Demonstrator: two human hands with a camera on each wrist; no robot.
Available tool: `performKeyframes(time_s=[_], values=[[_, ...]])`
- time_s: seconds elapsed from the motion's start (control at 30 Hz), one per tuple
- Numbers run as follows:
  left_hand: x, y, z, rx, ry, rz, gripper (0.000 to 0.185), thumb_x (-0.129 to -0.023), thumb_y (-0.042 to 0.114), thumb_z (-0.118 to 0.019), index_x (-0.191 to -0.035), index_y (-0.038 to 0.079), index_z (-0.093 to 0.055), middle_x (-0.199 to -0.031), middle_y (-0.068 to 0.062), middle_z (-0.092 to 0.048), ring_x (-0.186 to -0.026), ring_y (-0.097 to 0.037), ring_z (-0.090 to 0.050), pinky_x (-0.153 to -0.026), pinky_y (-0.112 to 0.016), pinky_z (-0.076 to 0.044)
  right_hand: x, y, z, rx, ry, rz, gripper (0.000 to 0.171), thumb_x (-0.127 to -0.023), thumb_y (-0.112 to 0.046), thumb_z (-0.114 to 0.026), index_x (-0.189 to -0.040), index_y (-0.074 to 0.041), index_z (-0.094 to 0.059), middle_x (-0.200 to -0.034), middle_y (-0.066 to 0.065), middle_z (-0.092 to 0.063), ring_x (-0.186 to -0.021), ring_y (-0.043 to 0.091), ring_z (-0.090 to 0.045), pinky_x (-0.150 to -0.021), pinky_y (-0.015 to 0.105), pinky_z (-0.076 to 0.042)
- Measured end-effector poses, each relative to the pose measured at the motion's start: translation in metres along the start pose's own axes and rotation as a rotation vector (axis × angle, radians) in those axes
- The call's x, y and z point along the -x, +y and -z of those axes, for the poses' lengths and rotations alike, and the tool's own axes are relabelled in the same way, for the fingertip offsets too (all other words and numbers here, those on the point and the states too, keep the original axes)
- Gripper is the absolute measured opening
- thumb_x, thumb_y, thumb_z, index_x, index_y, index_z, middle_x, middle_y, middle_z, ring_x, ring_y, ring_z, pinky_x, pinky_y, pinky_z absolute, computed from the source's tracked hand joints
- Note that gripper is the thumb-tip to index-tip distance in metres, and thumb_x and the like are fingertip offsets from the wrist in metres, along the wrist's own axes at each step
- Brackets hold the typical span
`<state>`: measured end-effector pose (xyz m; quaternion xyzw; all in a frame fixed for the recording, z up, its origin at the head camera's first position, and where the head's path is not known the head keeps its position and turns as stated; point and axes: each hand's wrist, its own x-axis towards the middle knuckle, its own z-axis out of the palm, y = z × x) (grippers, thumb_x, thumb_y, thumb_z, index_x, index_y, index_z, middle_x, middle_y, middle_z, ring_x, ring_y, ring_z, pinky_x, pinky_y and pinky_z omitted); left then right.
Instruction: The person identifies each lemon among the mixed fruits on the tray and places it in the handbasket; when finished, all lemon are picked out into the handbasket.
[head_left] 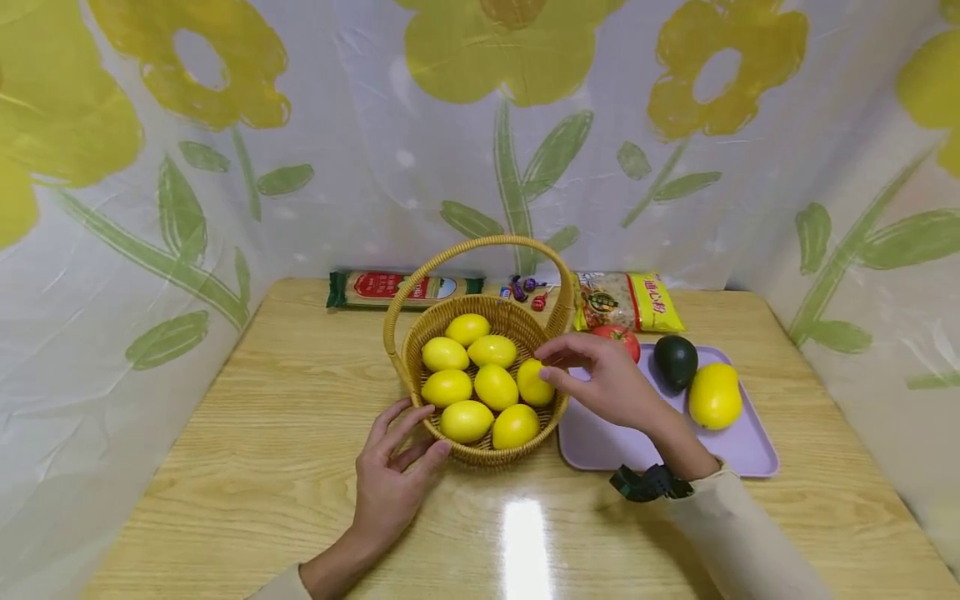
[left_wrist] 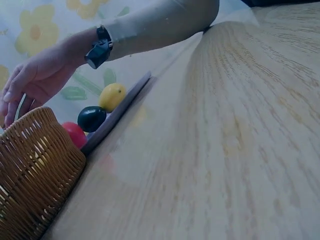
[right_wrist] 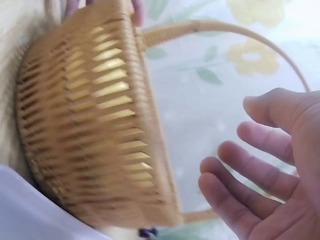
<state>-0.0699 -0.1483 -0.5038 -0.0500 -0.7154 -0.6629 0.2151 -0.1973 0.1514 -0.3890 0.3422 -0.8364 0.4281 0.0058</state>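
A wicker basket (head_left: 480, 457) with a tall arched handle stands mid-table. Inside it lie several yellow lemons (head_left: 496, 387). At the basket's front left, my left hand (head_left: 392, 479) touches the rim with spread fingers. Over the right rim hovers my right hand (head_left: 611, 379), its fingertips overlapping a lemon (head_left: 532, 383) in the head view. From the right wrist, the fingers (right_wrist: 232, 195) and thumb are loosely bent and apart, with nothing between them. The right hand (left_wrist: 37, 82) also shows above the basket (left_wrist: 40, 170) in the left wrist view.
Right of the basket, a lilac tray (head_left: 607, 446) bears a dark green avocado (head_left: 675, 363) and a yellow mango-like fruit (head_left: 715, 397). A tomato (head_left: 618, 340) sits near its back edge. Behind are a noodle pack (head_left: 405, 287), wrapped lollipops (head_left: 538, 302) and a yellow-ended food bag (head_left: 630, 302).
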Motion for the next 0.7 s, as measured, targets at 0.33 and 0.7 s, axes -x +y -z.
performKeyframes(time_s=[0.33,0.7], values=[[-0.066,0.06,0.064,-0.112,0.252,-0.358,0.033,-0.099,-0.012,-0.064,-0.131,-0.014,-0.069,-0.139,-0.005,-0.067,-0.126,-0.02,-0.066,-0.104,-0.02,-0.065,0.013,-0.011,0.065,0.19,0.254,0.069,0.026,-0.1,-0.007,-0.081,-0.125,-0.011,-0.078,-0.127,0.004,-0.078,-0.111,0.005,-0.071,-0.099,0.011,-0.061],[-0.157,0.209,0.105,-0.57,0.516,-0.772,0.064,-0.098,0.051,-0.059,-0.127,-0.005,-0.074,-0.13,-0.019,-0.072,-0.125,-0.041,-0.064,-0.111,-0.026,-0.052,0.001,-0.076,0.149,0.486,0.68,0.287,0.082,-0.097,-0.068,-0.068,-0.152,-0.008,-0.063,-0.157,0.016,-0.062,-0.14,0.042,-0.057,-0.124,0.031,-0.043]])
